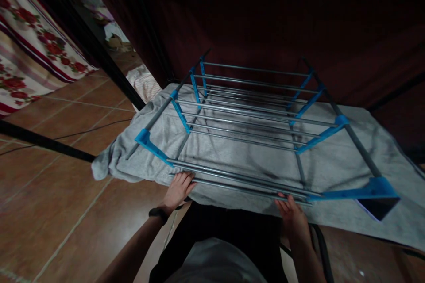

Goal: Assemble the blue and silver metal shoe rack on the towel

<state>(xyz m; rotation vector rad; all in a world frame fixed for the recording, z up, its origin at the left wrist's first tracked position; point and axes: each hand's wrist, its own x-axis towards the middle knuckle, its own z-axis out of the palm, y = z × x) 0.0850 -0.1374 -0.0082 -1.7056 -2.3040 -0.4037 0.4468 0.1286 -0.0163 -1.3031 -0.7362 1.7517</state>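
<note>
The left hand (179, 189) and right hand (294, 214) each hold the front rod (232, 187) near an end, just beside the rack (252, 113), which sits on the gray cloth (219, 154). Moving both ends together, slow and level, should keep it from bumping other rods.

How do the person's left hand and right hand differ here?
The left hand has a dark band at its wrist; none shows at the right hand. The left hand is near the left end of the front rod, the right hand near its right end. Both are bare and hold that rod.
</note>
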